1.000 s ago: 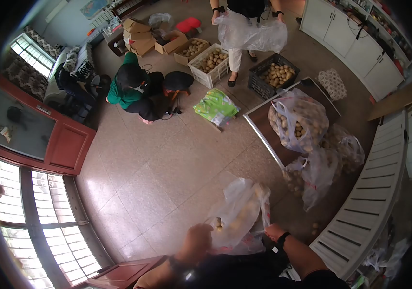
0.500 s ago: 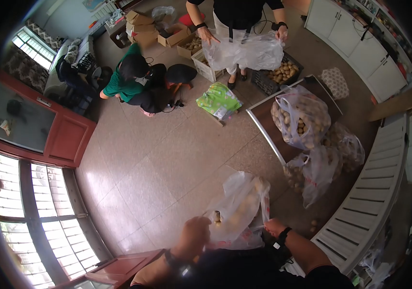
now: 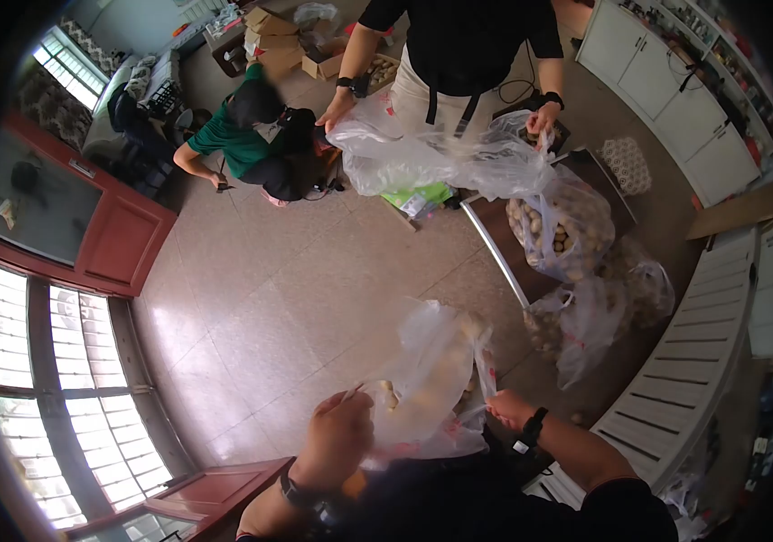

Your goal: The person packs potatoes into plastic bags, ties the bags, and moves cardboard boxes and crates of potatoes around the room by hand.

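My left hand (image 3: 336,435) is closed on one side of a translucent white plastic bag (image 3: 431,339) that hangs in front of my body. On the other side, my right hand (image 3: 511,409) grips the bag's edge or handle. Pale round lumps that look like potatoes show faintly through the plastic, and a potato (image 3: 389,395) is visible near the left hand. The fingertips of my left hand are partly hidden. Dark watch-like bands sit on both wrists.
Ahead, another person (image 3: 459,54) spreads a large clear plastic bag (image 3: 440,158) with both hands. A person in green (image 3: 246,126) crouches at left. Bagged potatoes (image 3: 560,226) rest on a brown board (image 3: 495,244) at right, near a white slatted bench (image 3: 675,361). Red doors (image 3: 120,230) stand at left.
The person ahead has come closer, bringing the clear bag forward over the green package. My left hand has moved left, drawing the bag wider. The crouching person's arm now reaches down.
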A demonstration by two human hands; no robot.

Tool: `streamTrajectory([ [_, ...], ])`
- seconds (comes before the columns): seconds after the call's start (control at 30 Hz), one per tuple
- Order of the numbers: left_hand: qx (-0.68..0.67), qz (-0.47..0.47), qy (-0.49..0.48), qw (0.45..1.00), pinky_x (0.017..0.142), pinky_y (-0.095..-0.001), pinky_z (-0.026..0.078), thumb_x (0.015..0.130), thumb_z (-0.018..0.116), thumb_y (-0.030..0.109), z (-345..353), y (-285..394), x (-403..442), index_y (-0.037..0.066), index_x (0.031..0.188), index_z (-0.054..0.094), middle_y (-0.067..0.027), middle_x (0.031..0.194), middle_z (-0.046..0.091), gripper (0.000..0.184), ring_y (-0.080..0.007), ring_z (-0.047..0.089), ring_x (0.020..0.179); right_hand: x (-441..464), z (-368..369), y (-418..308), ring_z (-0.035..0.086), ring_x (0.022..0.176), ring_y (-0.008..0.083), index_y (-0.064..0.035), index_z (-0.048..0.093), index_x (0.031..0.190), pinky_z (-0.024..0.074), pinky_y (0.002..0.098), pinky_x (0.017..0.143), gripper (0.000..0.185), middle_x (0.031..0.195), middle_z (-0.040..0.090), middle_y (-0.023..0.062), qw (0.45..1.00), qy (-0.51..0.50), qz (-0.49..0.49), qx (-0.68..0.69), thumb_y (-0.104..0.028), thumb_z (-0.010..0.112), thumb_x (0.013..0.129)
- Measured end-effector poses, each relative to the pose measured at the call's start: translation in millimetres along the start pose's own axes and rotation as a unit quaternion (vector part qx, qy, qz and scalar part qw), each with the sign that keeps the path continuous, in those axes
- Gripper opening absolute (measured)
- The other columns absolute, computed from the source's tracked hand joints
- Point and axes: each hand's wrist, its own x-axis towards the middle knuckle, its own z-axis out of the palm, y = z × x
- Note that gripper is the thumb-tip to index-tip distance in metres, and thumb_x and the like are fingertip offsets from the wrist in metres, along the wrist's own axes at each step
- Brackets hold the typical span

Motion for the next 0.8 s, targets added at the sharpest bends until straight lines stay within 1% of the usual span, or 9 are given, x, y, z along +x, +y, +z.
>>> streamTrajectory([
  [0.03,0.009,0.008,0.002,1.0,0.042,-0.0237,0.024,0.092,0.049,0.012,1.2,6.4,-7.1,0.006,0.083,0.05,0.006,0.057,0.033,0.011,-0.0057,0.03,0.045,-7.2,1.9,-8.9,0.033,0.036,0.007,-0.0065,0.054,0.076,0.0237,0.0253,0.032,0.023,0.053,0.041,-0.0023,1.0,0.0,0.002,-0.015,-0.026,0.051,0.088],
  [0.1,-0.046,-0.007,0.014,0.999,0.041,-0.0238,0.023,0.091,0.05,0.012,11.9,27.8,-28.4,0.006,0.083,0.051,0.0062,0.056,0.032,0.01,-0.0055,0.028,0.044,-31.9,8.3,-33.9,0.033,0.037,0.0068,-0.0063,0.054,0.077,0.0241,0.0249,0.033,0.024,0.053,0.042,-0.0023,1.0,0.001,-0.005,-0.021,-0.027,0.051,0.088],
  [0.13,-0.13,-0.017,0.015,0.991,0.041,-0.0234,0.023,0.091,0.05,0.013,5.8,25.2,-29.8,0.005,0.085,0.052,0.0066,0.056,0.031,0.01,-0.0049,0.028,0.043,-39.5,10.3,-41.3,0.033,0.037,0.0065,-0.0061,0.054,0.077,0.0245,0.0244,0.034,0.025,0.054,0.042,-0.0023,1.0,0.0,-0.009,-0.026,-0.028,0.051,0.088],
  [0.33,-0.162,0.03,0.05,0.985,0.04,-0.023,0.023,0.093,0.049,0.014,5.7,49.4,-78.6,0.003,0.087,0.055,0.0062,0.056,0.032,0.013,-0.0051,0.028,0.043,-65.4,14.7,-70.4,0.035,0.04,0.0065,-0.0046,0.054,0.079,0.0272,0.0237,0.036,0.028,0.056,0.044,-0.0018,0.994,-0.021,-0.064,-0.08,-0.031,0.053,0.09],
  [0.53,-0.182,0.089,0.067,0.977,0.04,-0.0233,0.023,0.093,0.048,0.013,5.8,53.9,-111.5,0.003,0.086,0.055,0.0053,0.055,0.032,0.013,-0.0057,0.027,0.043,-76.3,18.0,-96.8,0.035,0.04,0.0072,-0.0052,0.054,0.08,0.0257,0.0243,0.034,0.025,0.056,0.044,-0.0018,0.987,-0.047,-0.103,-0.115,-0.029,0.051,0.089],
  [0.63,-0.187,0.119,0.09,0.971,0.04,-0.0237,0.022,0.093,0.048,0.014,4.9,55.1,-124.8,0.003,0.087,0.054,0.0053,0.055,0.031,0.014,-0.0058,0.026,0.042,-90.2,25.4,-119.2,0.036,0.041,0.0083,-0.0034,0.054,0.079,0.0272,0.0254,0.036,0.029,0.056,0.044,-0.0009,0.983,-0.078,-0.1,-0.13,-0.03,0.052,0.09],
  [0.7,-0.173,0.137,0.116,0.968,0.039,-0.0242,0.021,0.093,0.047,0.014,5.4,58.8,-131.7,0.003,0.087,0.053,0.0052,0.055,0.03,0.015,-0.0058,0.024,0.041,-94.2,30.4,-124.8,0.036,0.041,0.0085,-0.0032,0.054,0.079,0.0273,0.0254,0.036,0.029,0.056,0.044,-0.0007,0.982,-0.073,-0.098,-0.144,-0.03,0.052,0.09],
  [0.73,-0.18,0.152,0.111,0.965,0.036,-0.0219,0.019,0.093,0.047,0.015,2.0,58.0,-130.4,0.003,0.09,0.053,0.0073,0.053,0.029,0.015,-0.0028,0.022,0.038,-94.5,31.3,-133.4,0.035,0.041,0.0087,-0.0029,0.054,0.079,0.0273,0.0254,0.036,0.029,0.057,0.044,-0.0005,0.979,-0.062,-0.106,-0.163,-0.03,0.052,0.089],
  [0.8,-0.19,0.154,0.1,0.964,0.036,-0.022,0.02,0.093,0.047,0.015,-3.4,61.1,-131.7,0.002,0.091,0.053,0.0072,0.053,0.029,0.014,-0.0028,0.022,0.038,-87.0,32.9,-143.2,0.035,0.041,0.0087,-0.0031,0.054,0.079,0.0272,0.0253,0.036,0.03,0.057,0.044,-0.0006,0.978,-0.066,-0.106,-0.169,-0.031,0.053,0.089],
])
